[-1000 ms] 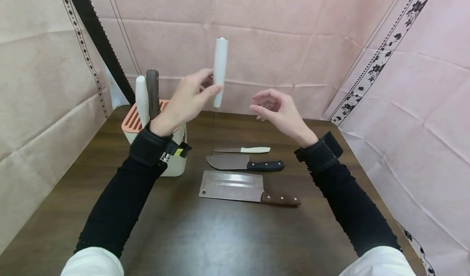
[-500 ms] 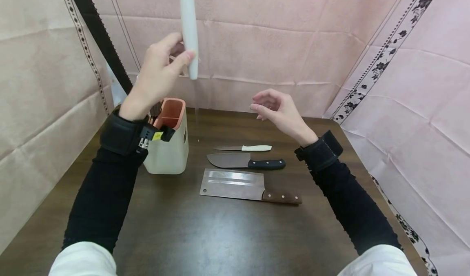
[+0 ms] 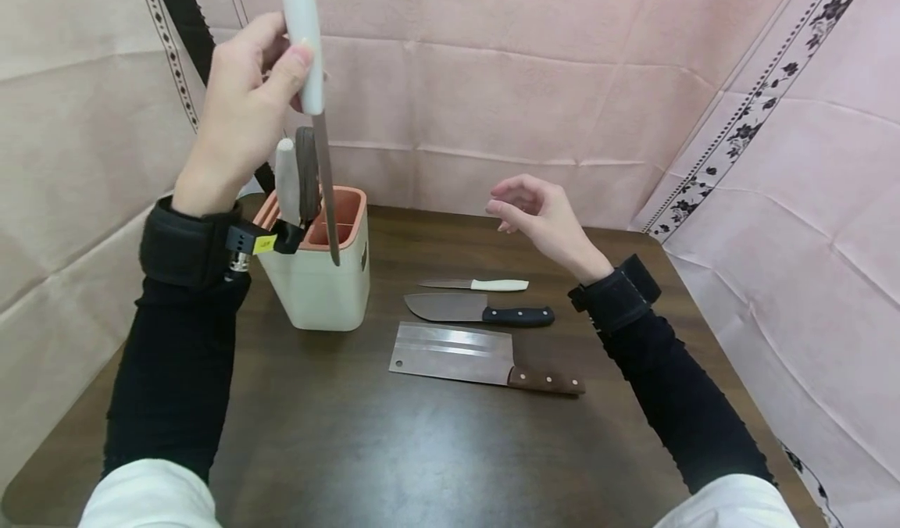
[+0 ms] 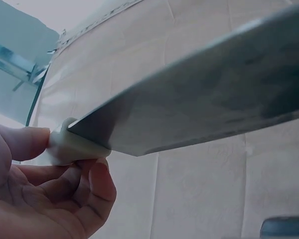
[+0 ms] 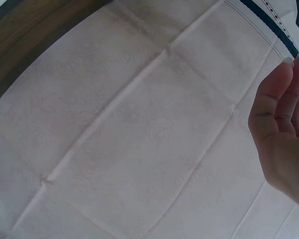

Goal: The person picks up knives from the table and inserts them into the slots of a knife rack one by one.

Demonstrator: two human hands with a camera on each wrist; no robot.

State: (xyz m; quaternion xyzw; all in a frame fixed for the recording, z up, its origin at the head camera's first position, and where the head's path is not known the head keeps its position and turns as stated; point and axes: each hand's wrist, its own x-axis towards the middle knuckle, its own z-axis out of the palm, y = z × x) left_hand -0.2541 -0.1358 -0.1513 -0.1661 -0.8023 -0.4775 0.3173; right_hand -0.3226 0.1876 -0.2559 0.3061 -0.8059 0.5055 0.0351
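Observation:
My left hand (image 3: 242,106) pinches the white handle of a kitchen knife (image 3: 302,36), raised over the knife block. Its blade points down, and the tip overlaps the block's right compartment in the head view. In the left wrist view the broad blade (image 4: 199,94) stretches away from the thumb and fingers. The knife block (image 3: 323,294) has a pale body and an orange top; a white handle (image 3: 287,180) and a dark handle (image 3: 307,173) stick up from it. My right hand (image 3: 541,215) hovers over the table's far side, fingers loosely curled, holding nothing.
On the table (image 3: 316,426) lie a small white-handled paring knife (image 3: 499,285), a black-handled knife (image 3: 516,316) and a wooden-handled cleaver (image 3: 453,352), in rows right of the block, blades pointing left. Pink cloth (image 3: 492,98) hangs behind and at the sides.
My left hand has carried the white-handled knife up and left, from beside the knife block to above it. My right hand has stayed nearly still; the head view has shifted slightly.

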